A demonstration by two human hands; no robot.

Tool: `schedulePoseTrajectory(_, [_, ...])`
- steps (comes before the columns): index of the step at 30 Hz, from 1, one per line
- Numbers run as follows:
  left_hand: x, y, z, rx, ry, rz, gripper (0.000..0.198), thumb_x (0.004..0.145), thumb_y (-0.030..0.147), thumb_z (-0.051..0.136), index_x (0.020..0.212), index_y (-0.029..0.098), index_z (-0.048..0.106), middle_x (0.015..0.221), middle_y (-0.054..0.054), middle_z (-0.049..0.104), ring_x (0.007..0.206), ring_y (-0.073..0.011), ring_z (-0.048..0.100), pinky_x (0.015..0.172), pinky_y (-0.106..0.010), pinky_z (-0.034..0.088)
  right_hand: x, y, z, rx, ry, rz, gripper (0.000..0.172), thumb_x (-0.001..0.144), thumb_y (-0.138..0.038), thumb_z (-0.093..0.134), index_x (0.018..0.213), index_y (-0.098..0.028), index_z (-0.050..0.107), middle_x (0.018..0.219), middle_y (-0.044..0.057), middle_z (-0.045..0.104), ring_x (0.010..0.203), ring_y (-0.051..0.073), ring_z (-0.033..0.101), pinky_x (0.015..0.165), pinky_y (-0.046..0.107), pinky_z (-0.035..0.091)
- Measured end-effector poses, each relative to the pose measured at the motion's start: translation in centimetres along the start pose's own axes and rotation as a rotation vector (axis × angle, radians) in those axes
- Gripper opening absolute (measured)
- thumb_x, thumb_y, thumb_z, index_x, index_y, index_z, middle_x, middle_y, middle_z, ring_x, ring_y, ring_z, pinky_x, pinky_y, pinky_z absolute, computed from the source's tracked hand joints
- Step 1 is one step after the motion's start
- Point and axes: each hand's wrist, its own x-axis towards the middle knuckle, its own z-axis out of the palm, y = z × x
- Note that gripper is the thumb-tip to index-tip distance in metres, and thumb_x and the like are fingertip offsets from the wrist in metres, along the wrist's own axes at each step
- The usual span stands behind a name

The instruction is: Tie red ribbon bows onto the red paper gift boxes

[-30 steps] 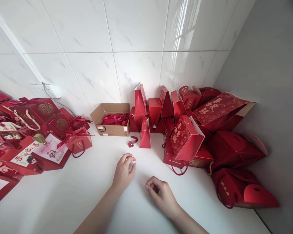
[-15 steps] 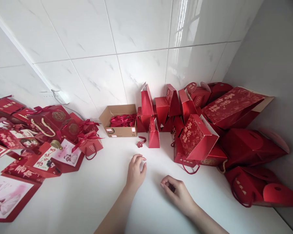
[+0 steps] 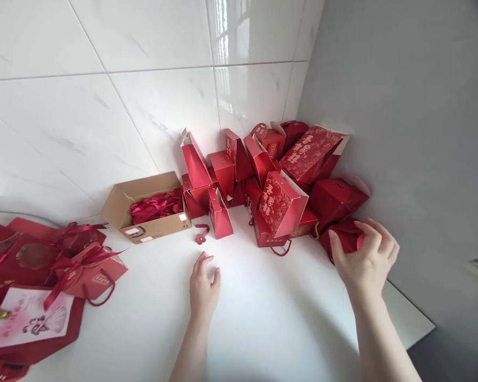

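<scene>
My left hand (image 3: 204,292) is over the white table, its fingers slightly bent and its thumb apart, with nothing in it. Just beyond it lie a small red flower-shaped piece with a curled strip (image 3: 201,235) and a small upright red gift box (image 3: 222,218). My right hand (image 3: 364,260) is raised at the right, thumb and fingers spread in a curve. Behind it, partly hidden, sits a dark red gift box (image 3: 346,233) at the end of the pile; whether the fingertips touch it I cannot tell.
A cardboard box (image 3: 161,232) holding red ribbons (image 3: 155,206) stands by the tiled wall. Red gift boxes, among them a patterned one (image 3: 276,204), are piled in the back right corner. More boxes with bows (image 3: 91,268) lie at the left. A grey wall (image 3: 402,132) bounds the right.
The view has turned to the right. My right hand has moved from the table's middle out to the box at the right and its fingers have spread. The left hand has barely changed.
</scene>
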Motion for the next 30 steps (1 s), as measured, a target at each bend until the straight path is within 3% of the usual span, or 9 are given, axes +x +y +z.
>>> schedulePoseTrajectory(2, [0.1,0.1,0.1,0.01,-0.008,0.023,0.026,0.088,0.027,0.055,0.114,0.025,0.056,0.138,-0.012,0.053,0.127,-0.0309,0.053,0.1,-0.05,0.048,0.1,1.8,-0.1,-0.141,-0.134,0.13,0.067,0.079,-0.059,0.063,0.128,-0.015,0.053,0.14,0.025,0.045,0.127,0.046,0.041,0.094,0.065,0.039])
schedulePoseTrajectory(4, [0.1,0.2,0.1,0.022,-0.016,0.039,0.026,0.087,0.027,0.055,0.113,0.025,0.056,0.139,-0.012,0.052,0.126,-0.0318,0.053,0.098,-0.051,0.048,-0.7,3.3,0.2,-0.192,-0.31,0.162,0.066,0.08,-0.063,0.059,0.127,-0.017,0.054,0.141,0.027,0.042,0.128,0.05,0.038,0.085,0.068,0.042])
schedulePoseTrajectory(6, [0.2,0.4,0.2,0.034,-0.019,0.045,0.026,0.087,0.027,0.056,0.113,0.025,0.056,0.139,-0.012,0.051,0.126,-0.0324,0.053,0.098,-0.051,0.048,-1.8,4.7,0.7,-0.197,-0.351,0.138,0.064,0.083,-0.062,0.056,0.13,-0.018,0.053,0.146,0.027,0.037,0.135,0.049,0.032,0.086,0.068,0.043])
schedulePoseTrajectory(11, [0.1,0.6,0.4,0.042,-0.032,0.041,0.026,0.086,0.027,0.057,0.112,0.024,0.057,0.14,-0.012,0.05,0.125,-0.0327,0.052,0.1,-0.051,0.046,-3.3,7.9,-0.5,-0.074,-0.302,-0.044,0.057,0.087,-0.057,0.054,0.128,-0.016,0.055,0.146,0.024,0.039,0.139,0.044,0.03,0.101,0.065,0.039])
schedulePoseTrajectory(16, [0.1,0.5,0.6,0.005,-0.005,0.029,0.024,0.088,0.029,0.056,0.111,0.023,0.058,0.136,-0.013,0.053,0.128,-0.0316,0.051,0.103,-0.05,0.043,-4.1,9.0,-5.2,0.17,-0.479,-0.303,0.044,0.089,-0.044,0.058,0.126,-0.021,0.056,0.145,0.016,0.046,0.14,0.038,0.035,0.109,0.059,0.038])
schedulePoseTrajectory(21, [0.1,1.0,0.5,-0.094,0.01,-0.014,0.023,0.088,0.031,0.056,0.108,0.022,0.06,0.131,-0.013,0.056,0.128,-0.0308,0.05,0.107,-0.05,0.039,-6.2,4.2,-7.4,0.454,-0.705,-0.382,0.042,0.089,-0.03,0.061,0.129,-0.024,0.054,0.145,0.014,0.048,0.139,0.036,0.039,0.108,0.059,0.042])
schedulePoseTrajectory(25, [0.0,1.5,0.3,-0.153,0.034,-0.056,0.023,0.088,0.034,0.056,0.107,0.022,0.062,0.128,-0.01,0.059,0.125,-0.0284,0.054,0.107,-0.046,0.04,-7.2,-2.4,-5.9,0.703,-0.899,-0.516,0.043,0.093,-0.021,0.054,0.135,-0.024,0.048,0.153,0.015,0.036,0.142,0.034,0.034,0.109,0.056,0.043])
schedulePoseTrajectory(30, [-0.1,1.1,-0.4,-0.287,0.124,-0.204,0.033,0.097,0.044,0.039,0.11,0.022,0.061,0.117,-0.009,0.065,0.113,-0.0233,0.061,0.098,-0.04,0.047,-6.6,-8.8,-3.9,0.913,-0.917,-0.575,0.043,0.096,-0.013,0.046,0.137,-0.025,0.044,0.154,0.015,0.031,0.139,0.028,0.04,0.104,0.045,0.051])
